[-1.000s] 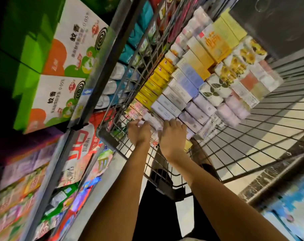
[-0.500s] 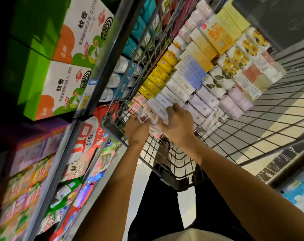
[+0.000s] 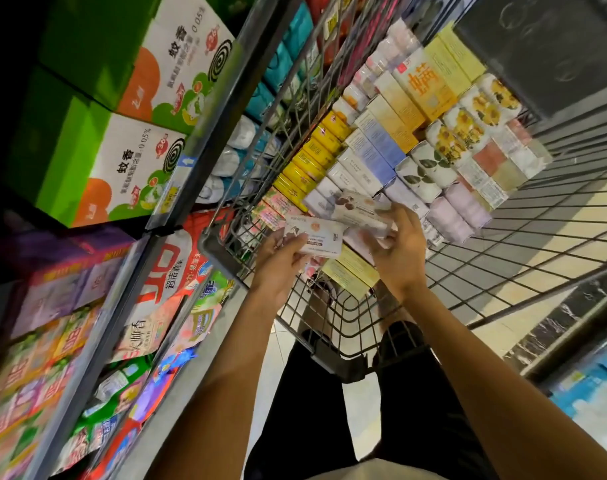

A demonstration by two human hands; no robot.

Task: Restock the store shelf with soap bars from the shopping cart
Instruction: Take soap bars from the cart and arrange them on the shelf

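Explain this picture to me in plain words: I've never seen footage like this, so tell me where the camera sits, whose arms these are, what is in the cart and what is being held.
There is no machine here. The camera is worn on a person's head and looks forward and down, so the two bare arms reaching up from the bottom edge are that person's own.

They reach into a wire shopping cart packed with rows of boxed and wrapped soap bars: yellow soap boxes, pale lilac ones, some printed with leaves or yellow flowers.

The left hand pinches one pale soap bar, lifted above the cart's near edge. The right hand grips a second soap bar of similar wrapping.

On the left stands the store shelf, with green mosquito coil boxes above and colourful pouches below.
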